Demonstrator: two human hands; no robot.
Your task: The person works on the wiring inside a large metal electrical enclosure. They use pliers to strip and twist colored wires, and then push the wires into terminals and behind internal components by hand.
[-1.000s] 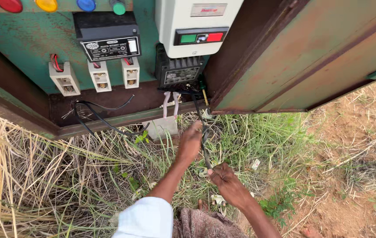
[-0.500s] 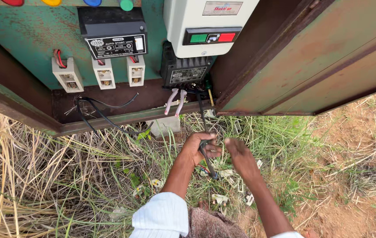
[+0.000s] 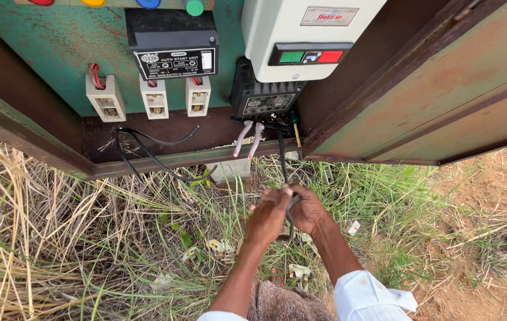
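Both my hands meet low in front of an open electrical cabinet. My left hand (image 3: 267,215) and my right hand (image 3: 308,209) are closed together on a black cable (image 3: 281,156) that hangs down from a black unit (image 3: 262,98) under a white starter box (image 3: 301,35). The cable bends into a loop below my fingers. Two white wires (image 3: 247,138) dangle loose just left of the cable. Above and left, three white fuse holders (image 3: 155,98) sit on the green panel (image 3: 45,53) under a black box (image 3: 172,41).
The rusty cabinet door (image 3: 443,89) stands open at the right. Loose black wires (image 3: 146,156) spill over the cabinet's lower lip. Dry straw and green grass (image 3: 57,238) cover the ground, with small white scraps (image 3: 298,271) by my knees and bare soil (image 3: 491,214) at right.
My right hand rose from the grass and joined my left hand on the black cable. Both hands now grip it together, closer under the cabinet.
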